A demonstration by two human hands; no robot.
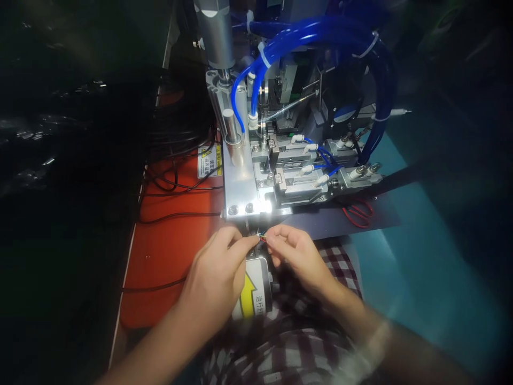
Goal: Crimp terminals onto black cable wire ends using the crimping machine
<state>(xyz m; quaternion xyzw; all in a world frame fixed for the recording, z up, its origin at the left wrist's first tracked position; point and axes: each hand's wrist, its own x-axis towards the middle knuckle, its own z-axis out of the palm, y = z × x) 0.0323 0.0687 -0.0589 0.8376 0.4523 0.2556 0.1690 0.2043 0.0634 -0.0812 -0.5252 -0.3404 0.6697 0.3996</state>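
My left hand (220,262) and my right hand (296,248) meet in front of the metal machine (244,192), just below its front edge. Between their fingertips is a small bunch of thin coloured wires (262,236), with red, yellow and blue-green strands showing. The left thumb and forefinger pinch the wires at one side. From the other side, the right thumb and forefinger close on the strands. What the wire ends join is too small to make out. Beneath the hands sits a white unit with a yellow arrow (249,294), partly covered by my left hand.
Thick blue air hoses (320,32) arch over the machine's cylinders. Black cables (176,214) cross the orange surface (156,262) at left, near a warning label (209,161). Red-handled scissors or pliers (358,213) lie at right, beside a teal surface (425,267).
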